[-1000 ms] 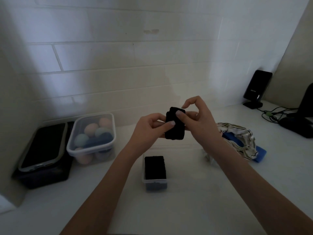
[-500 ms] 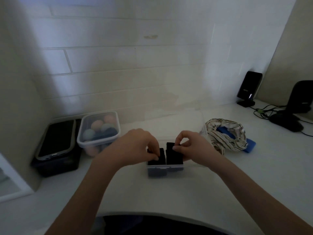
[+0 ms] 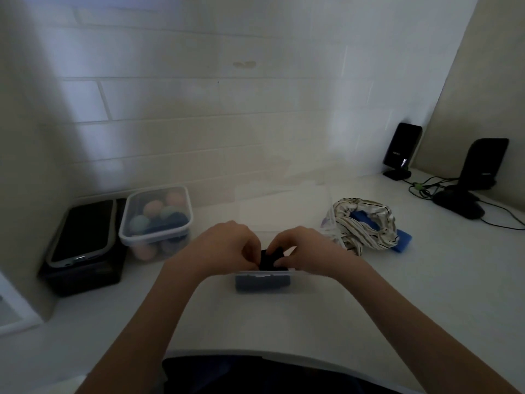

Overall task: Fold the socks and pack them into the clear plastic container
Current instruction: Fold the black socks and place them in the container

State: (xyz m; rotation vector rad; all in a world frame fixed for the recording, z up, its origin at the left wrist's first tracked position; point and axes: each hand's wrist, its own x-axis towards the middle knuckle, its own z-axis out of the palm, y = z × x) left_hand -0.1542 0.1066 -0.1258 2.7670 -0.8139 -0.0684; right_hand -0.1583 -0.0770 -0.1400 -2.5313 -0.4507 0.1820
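Note:
A clear plastic container [image 3: 301, 284] sits on the white counter in front of me, with dark folded socks showing through its front wall. Both hands are over its left part. My left hand [image 3: 227, 248] and my right hand [image 3: 304, 248] pinch a black folded sock [image 3: 271, 260] from either side and press it down into the container. Most of that sock is hidden by my fingers. The container's clear lid [image 3: 284, 209] lies flat just behind my hands.
A lidded tub of pastel balls [image 3: 156, 217] and a black box with a dark device [image 3: 82, 243] on top stand at the left. A striped cloth over a blue item [image 3: 366, 226] lies to the right. Two black speakers [image 3: 400, 150] and cables occupy the far right.
Both hands brought the black sock down from chest height into the container and now push it lower. The camera has tilted downward.

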